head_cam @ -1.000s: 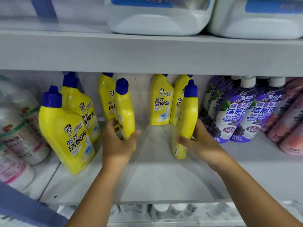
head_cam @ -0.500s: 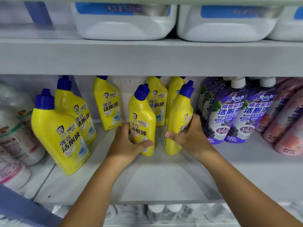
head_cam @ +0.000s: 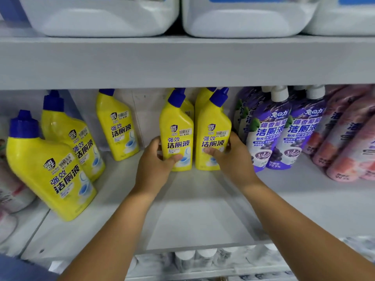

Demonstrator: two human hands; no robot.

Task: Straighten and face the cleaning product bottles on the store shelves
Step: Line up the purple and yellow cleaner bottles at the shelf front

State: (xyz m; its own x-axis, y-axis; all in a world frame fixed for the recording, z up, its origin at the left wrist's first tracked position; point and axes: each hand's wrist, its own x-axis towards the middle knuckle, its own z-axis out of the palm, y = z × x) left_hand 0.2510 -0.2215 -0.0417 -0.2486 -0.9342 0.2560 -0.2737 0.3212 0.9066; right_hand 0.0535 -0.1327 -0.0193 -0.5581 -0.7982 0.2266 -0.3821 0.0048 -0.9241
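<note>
**2 yellow bottles squared up mid-shelf**

The left hand curls round the left bottle; the right hand grips the right bottle. Both stand side by side on the shelf, labels forward. Best nudge their bases level, keeping them upright. 1 second ago they stood apart, edge-on.

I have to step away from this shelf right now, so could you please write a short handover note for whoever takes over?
Left hand grips one yellow bottle; right hand grips the yellow bottle beside it.
Both stand upright, side by side, labels facing out, mid-shelf, set back from the front edge.
Done: this pair is faced.
Left: let go, perhaps pull them forward; the lone yellow bottle at the back and the two at the left look uneven in depth. The purple bottles already face out.
</note>
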